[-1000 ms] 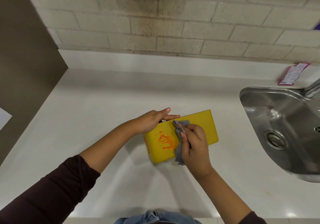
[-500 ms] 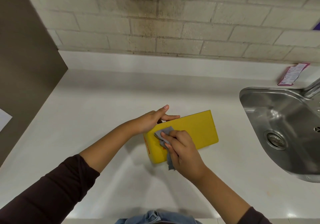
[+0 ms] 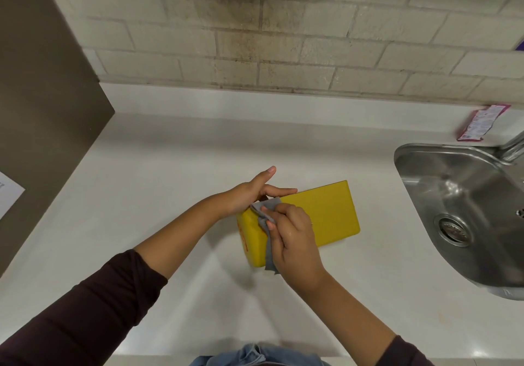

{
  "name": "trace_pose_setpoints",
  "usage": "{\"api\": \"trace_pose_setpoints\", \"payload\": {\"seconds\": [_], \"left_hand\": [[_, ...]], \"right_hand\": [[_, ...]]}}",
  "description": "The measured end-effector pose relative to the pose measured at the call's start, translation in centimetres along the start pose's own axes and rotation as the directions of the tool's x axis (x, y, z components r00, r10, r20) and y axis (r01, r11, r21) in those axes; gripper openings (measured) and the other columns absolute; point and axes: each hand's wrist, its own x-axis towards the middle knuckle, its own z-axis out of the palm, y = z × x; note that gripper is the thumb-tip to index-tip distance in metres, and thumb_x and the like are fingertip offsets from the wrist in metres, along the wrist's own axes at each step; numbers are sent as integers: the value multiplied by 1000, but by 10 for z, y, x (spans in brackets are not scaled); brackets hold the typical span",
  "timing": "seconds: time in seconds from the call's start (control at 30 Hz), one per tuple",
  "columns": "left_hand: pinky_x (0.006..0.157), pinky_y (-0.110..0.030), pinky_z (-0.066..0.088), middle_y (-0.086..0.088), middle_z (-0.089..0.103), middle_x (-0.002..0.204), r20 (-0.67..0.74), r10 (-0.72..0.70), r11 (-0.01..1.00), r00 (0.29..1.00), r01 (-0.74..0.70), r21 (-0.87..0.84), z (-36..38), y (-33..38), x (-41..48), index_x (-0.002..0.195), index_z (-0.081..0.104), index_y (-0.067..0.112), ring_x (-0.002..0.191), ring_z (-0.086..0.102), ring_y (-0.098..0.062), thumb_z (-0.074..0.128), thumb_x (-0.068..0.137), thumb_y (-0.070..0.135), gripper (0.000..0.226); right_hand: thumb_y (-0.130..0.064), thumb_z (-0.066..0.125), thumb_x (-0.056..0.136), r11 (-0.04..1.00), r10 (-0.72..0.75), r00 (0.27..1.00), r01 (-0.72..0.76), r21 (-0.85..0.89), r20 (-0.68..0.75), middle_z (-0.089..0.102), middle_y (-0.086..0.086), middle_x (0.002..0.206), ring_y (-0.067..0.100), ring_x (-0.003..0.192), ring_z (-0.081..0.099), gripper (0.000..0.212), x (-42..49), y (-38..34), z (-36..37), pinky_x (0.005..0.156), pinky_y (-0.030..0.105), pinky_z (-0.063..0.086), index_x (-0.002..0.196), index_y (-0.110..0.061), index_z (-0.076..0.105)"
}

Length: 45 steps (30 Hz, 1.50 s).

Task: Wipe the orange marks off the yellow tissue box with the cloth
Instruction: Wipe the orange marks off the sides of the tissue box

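The yellow tissue box (image 3: 329, 215) lies on the white counter (image 3: 170, 195), its long side facing me. My right hand (image 3: 295, 241) holds a small grey cloth (image 3: 265, 218) pressed flat against the box's left part, covering the front face there. My left hand (image 3: 252, 192) grips the box's far left corner from behind, thumb raised. A thin orange mark (image 3: 241, 231) shows on the box's left end face. Any marks under the cloth and hand are hidden.
A steel sink (image 3: 465, 212) with a drain sits at the right, a tap at its back edge. A pink packet (image 3: 479, 123) lies on the ledge behind it. A brown panel (image 3: 42, 110) walls off the left. Tiled wall runs behind.
My right hand has slid the cloth leftward and up across the box's front face, covering the spot where orange smears showed a second ago. My left hand has stayed on the box.
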Motion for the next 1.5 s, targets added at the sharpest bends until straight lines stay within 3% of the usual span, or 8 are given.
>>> {"api": "trace_pose_setpoints", "payload": {"seconds": [0.2,0.4,0.9,1.07,1.17,1.27,1.37,1.5], "left_hand": [[112,-31,18,5,52,138,35,21,1000,999,-20,-18,1,-1,0,114,61,43,127,43,-16,5,90,60,63],[114,-37,26,2,53,138,46,23,997,999,-26,74,3,5,-1,128,53,32,126,47,-19,23,97,46,45],[102,-28,37,4,50,139,11,29,990,1000,-31,137,4,7,-2,130,49,34,122,50,-16,26,96,47,44],[86,-13,43,17,55,125,28,79,990,996,-82,112,1,1,-4,123,51,43,108,55,-2,42,93,41,32],[74,-8,47,23,60,112,26,63,992,998,-66,108,1,3,-4,115,53,49,93,61,7,43,91,42,27],[73,-9,49,23,61,111,20,47,995,999,-48,92,1,2,-3,112,55,51,91,63,7,44,91,42,25],[76,-17,49,14,61,114,2,38,993,999,-38,109,2,3,-2,112,53,52,97,61,-3,43,91,43,25],[75,-16,48,11,60,116,-7,40,991,999,-39,129,1,3,0,115,52,50,97,60,-4,42,93,40,26]], "right_hand": [[-16,43,96,989,-148,983,148,9,111,51,7,115,24,100,52,30,-11,8,0,84,33,44,115,-3,62],[-9,45,93,967,-254,943,249,50,215,54,7,117,24,92,53,26,-13,12,-8,80,29,40,112,-2,62],[-19,43,96,970,-239,884,196,147,401,68,10,107,18,98,56,30,-38,15,-40,89,22,37,105,-4,67],[-20,43,97,980,-190,876,144,137,443,69,8,104,20,94,57,30,-44,18,-50,84,25,41,101,-5,68],[-15,48,95,994,-59,900,13,109,432,68,8,90,22,81,58,23,-56,26,-59,73,32,47,89,-5,68],[-10,47,94,887,316,910,-384,257,269,64,-6,83,5,76,60,22,-64,31,-74,71,19,47,82,-19,64],[-20,47,94,669,575,802,-574,472,160,64,-8,76,5,73,58,23,-57,34,-87,68,19,47,80,-21,66],[-34,47,90,455,725,679,-600,658,116,65,1,70,14,68,60,29,-37,38,-100,63,26,52,75,-19,67]]}}
